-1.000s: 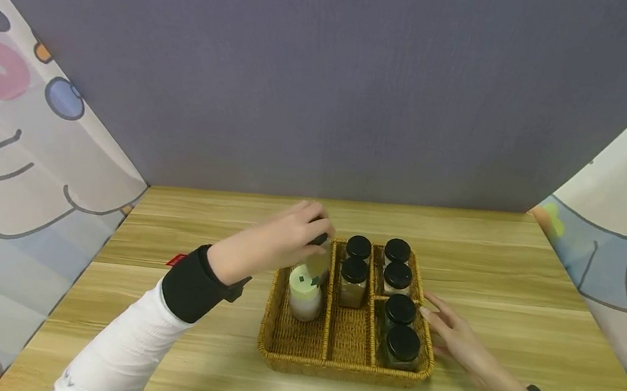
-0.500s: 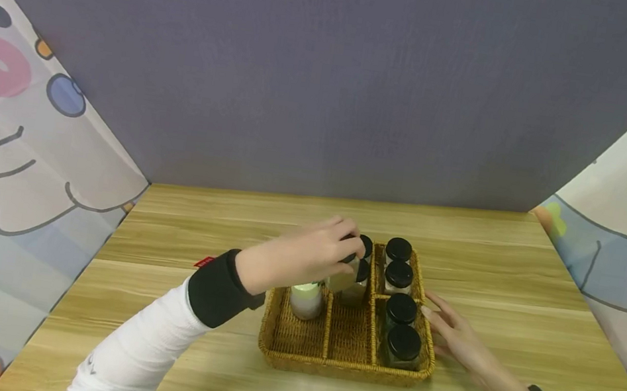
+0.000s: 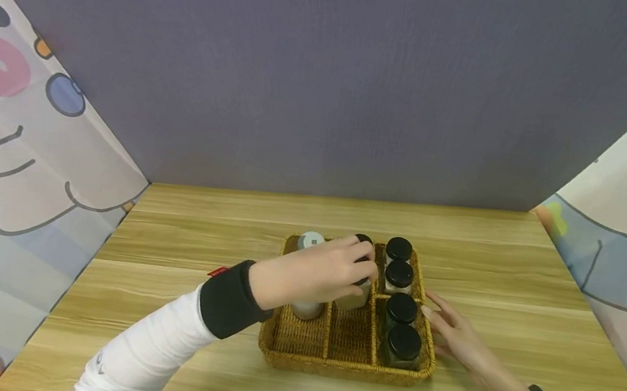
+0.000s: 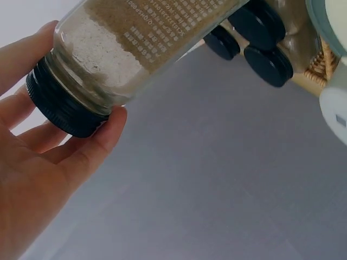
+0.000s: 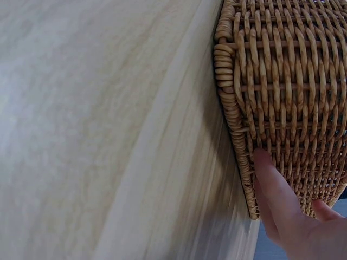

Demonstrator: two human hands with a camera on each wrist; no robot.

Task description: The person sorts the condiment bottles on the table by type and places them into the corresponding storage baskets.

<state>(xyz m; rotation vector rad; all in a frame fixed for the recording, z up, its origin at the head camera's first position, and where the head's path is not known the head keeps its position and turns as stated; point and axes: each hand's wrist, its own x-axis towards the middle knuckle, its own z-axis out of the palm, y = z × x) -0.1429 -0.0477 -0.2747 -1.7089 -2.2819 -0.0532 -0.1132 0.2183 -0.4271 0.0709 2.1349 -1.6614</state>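
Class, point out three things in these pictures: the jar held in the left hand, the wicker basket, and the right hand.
jar [image 4: 146, 49], left wrist view, glass body.
wicker basket [image 5: 287, 81], right wrist view, woven side wall.
right hand [image 3: 458, 339], head view, back of hand.

Staged recording booth, wooden table [image 3: 518, 278], grey backdrop [image 3: 330, 77], cartoon-print curtains [image 3: 9, 133]

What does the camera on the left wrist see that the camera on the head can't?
Only the left wrist view shows the printed label and pale powder inside the jar. Only the head view shows the whole wicker basket, the wooden table and the right hand against the basket's side. Both show the left hand gripping that jar by its black lid, with other black-lidded jars nearby.
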